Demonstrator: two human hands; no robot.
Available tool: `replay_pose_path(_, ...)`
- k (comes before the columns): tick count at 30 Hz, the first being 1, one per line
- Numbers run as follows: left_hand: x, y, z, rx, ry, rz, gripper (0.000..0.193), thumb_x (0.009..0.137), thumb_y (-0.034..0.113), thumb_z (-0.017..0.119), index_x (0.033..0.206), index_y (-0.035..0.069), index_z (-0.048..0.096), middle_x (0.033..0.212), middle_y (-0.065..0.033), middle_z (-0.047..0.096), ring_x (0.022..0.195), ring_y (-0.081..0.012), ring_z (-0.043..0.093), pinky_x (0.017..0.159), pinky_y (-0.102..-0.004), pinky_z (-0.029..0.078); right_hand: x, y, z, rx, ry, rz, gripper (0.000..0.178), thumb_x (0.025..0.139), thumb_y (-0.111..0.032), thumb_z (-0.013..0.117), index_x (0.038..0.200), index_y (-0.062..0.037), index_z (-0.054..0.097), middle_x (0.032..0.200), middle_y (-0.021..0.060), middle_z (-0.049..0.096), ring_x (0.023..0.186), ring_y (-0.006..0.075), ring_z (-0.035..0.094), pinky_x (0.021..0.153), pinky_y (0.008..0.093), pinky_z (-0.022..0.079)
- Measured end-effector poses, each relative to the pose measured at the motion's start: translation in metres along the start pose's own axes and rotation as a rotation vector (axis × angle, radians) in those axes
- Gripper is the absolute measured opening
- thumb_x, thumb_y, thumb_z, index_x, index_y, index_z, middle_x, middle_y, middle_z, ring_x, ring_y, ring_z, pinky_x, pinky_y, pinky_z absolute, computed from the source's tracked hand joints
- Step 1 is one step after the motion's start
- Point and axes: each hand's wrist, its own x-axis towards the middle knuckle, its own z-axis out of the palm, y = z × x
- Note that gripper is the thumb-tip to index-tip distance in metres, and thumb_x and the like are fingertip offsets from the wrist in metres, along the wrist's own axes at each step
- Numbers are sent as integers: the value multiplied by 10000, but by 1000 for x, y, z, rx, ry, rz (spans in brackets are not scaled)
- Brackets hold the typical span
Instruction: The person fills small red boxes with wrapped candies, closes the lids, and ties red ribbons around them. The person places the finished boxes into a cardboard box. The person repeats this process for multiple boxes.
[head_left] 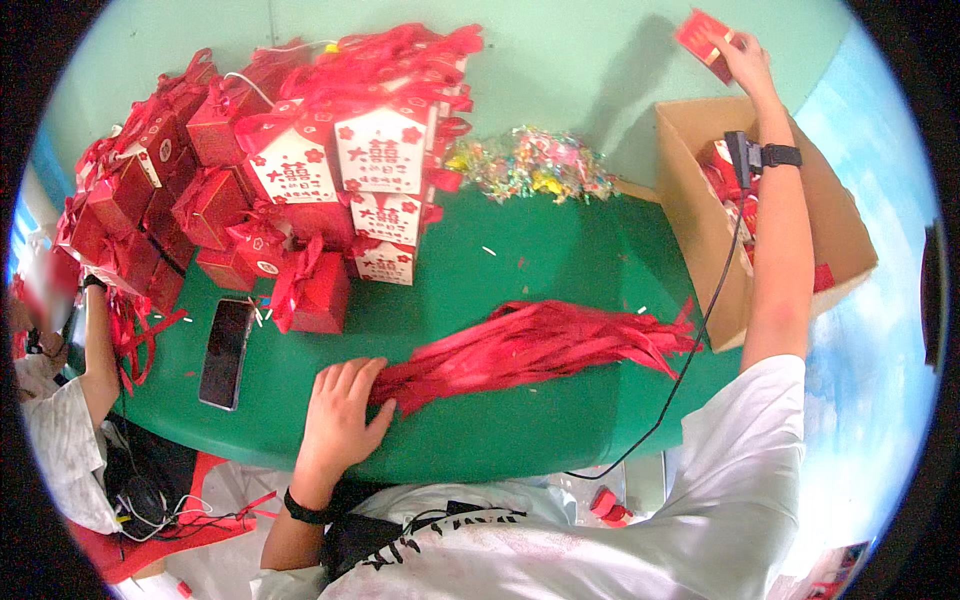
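My right hand (748, 66) is raised at the far right, above the open side of a cardboard carton. Its fingers are closed on the edge of a small red gift box (703, 45) with gold marks, which looks flat and slightly blurred. My left hand (342, 412) lies palm down on the green table, fingers stretched and thumb apart. Its fingertips are beside the left end of a long bundle of red ribbons (530, 348), which spreads toward the right. Whether they touch the ribbons I cannot tell.
The cardboard carton (693, 225) at the right holds more red pieces. Red and white gift boxes (290, 165) are piled at the left. Wrapped candies (540, 165) lie at the back. A phone (226, 352) sits near the left edge. A black cable hangs from my right wrist. Another person's arm (98, 350) reaches in at far left.
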Motion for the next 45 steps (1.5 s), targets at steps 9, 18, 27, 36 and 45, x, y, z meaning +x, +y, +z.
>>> replay_pose_path(9, -15, -9, 5, -37, 66, -2, 794, 871, 201, 821, 1531, -9, 432, 1314, -193, 659, 1236, -395, 608, 1093, -489, 465, -284, -236, -80, 826, -117, -517, 782, 846, -439, 876, 1419, -31, 534, 1295, 175, 667, 1148, 319, 688, 1016, 458, 564)
replay_pose_path(18, -5, 33, -11, -957, 68, 10, 1344, 674, 355, 1016, 1656, 49, 152, 1621, -177, 399, 1481, -309, 461, 1222, -464, 404, -470, -272, -58, 1203, -461, -623, 892, 786, -238, 913, 1512, -42, 434, 1457, 220, 486, 1356, 415, 547, 1151, 472, 485)
replay_pose_path(27, -3, 15, 8, -861, 161, -157, 539, 895, -54, 770, 1392, 20, 577, 1234, -47, 608, 1053, -135, 623, 938, -308, 571, -442, -197, -94, 642, -260, -576, 577, 862, -372, 833, 1306, -59, 637, 1439, 197, 595, 1306, 402, 609, 1085, 487, 528)
replay_pose_path(36, -11, -3, 26, -685, 137, -83, 180, 986, 13, 683, 1161, -19, 655, 956, -51, 674, 868, -113, 636, 816, -281, 521, -405, -20, -144, -374, 88, -162, 418, 854, -249, 765, 1210, -55, 669, 1141, 191, 701, 1132, 388, 661, 1018, 518, 520)
replay_pose_path(45, -14, 1, 25, -579, 151, -17, 290, 971, 30, 704, 1246, -17, 628, 995, -88, 698, 877, -169, 657, 811, -325, 537, -402, -15, -118, -552, -216, -292, 111, 895, -168, 635, 979, -100, 661, 732, 134, 715, 736, 352, 728, 819, 493, 539)
